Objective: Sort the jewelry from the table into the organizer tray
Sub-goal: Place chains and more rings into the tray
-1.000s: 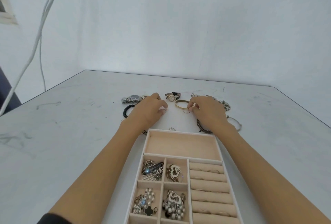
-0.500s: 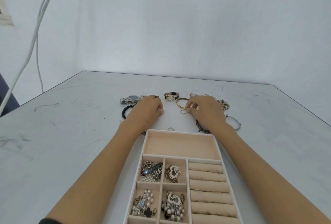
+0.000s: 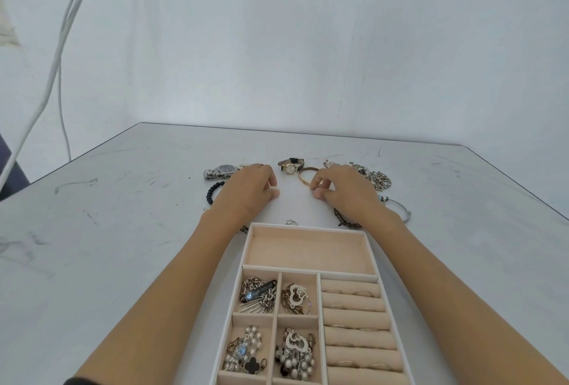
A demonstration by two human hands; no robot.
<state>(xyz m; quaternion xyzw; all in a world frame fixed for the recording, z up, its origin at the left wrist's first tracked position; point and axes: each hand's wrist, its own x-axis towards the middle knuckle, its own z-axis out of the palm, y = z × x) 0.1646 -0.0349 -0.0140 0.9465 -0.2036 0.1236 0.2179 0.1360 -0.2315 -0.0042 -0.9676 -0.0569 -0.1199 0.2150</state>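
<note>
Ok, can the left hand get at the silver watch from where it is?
Probably yes. The silver watch lies on the table just beyond the left hand, with nothing between them; the hand hides the band's right end. Whether the hand already holds something small I cannot tell.

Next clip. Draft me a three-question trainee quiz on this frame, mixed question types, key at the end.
1. True or false: the organizer tray's large far compartment is empty.
2. Which of these lies on the table next to the left hand? A) silver watch B) hairbrush C) sunglasses
3. On which side of the tray, as the person sees it, are the ring rolls?
Key: 1 true; 2 A; 3 right.
</note>
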